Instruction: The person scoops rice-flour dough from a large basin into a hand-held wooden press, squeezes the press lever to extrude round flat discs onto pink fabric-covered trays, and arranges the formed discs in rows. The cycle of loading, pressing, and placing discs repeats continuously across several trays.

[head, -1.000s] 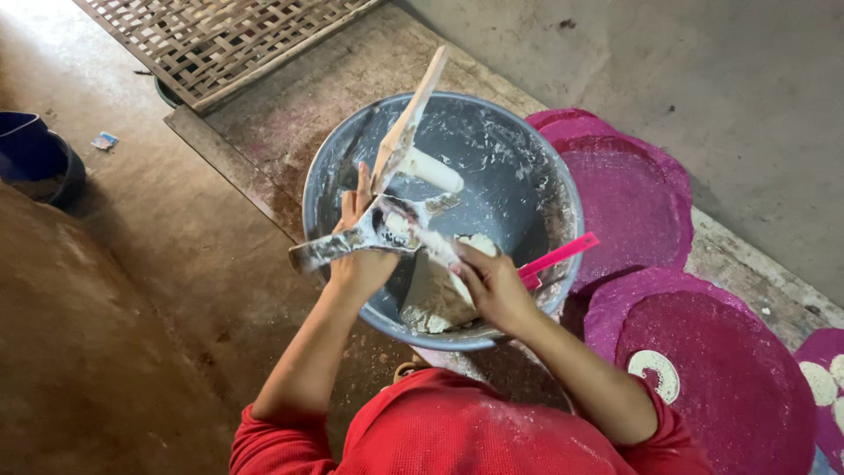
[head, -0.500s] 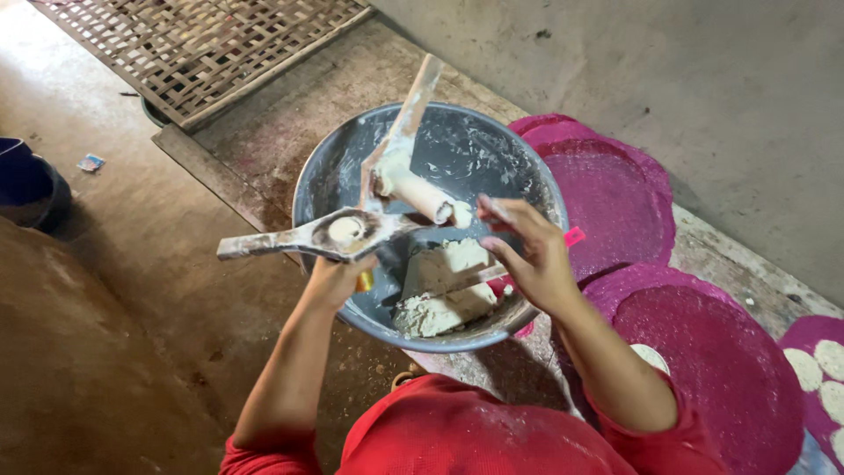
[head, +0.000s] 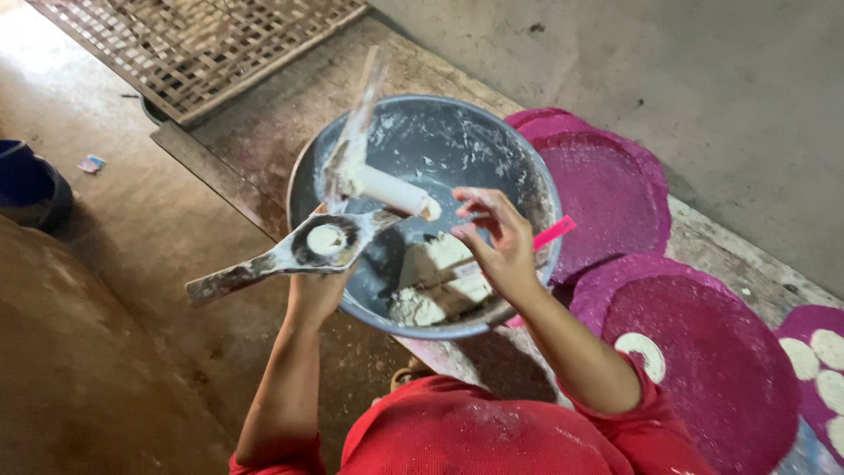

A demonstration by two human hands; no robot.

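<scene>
Dough press: a two-armed wooden tool, floury all over, opened out above the near-left rim of the grey metal basin. My left hand grips it from underneath, fingers wrapped shut round the lower arm just below the round cup. One flat white disc of dough sits in that cup, pressed and not yet lifted out. The upper arm, with its white cylindrical plunger, is swung up and away toward the far side, so the cup lies exposed.

My right hand is over the middle of the basin, fingers loosely curled and partly spread. Whether it pinches anything I cannot tell; it looks empty. A pink stick-like tool juts out past it over the right rim, and I cannot tell if the hand touches it.

Progress, as judged from the layout:
- Done: white discs already laid out on the purple round mats, one on the near mat and several on the mat at the far right edge.
- In hand: one disc formed, still in the press.
- Left: a lump of pale dough remains in the bottom of the basin; the mat beside the basin carries only flour, and most of the near mat is bare.

Estimate: early to middle of the batch.
</scene>
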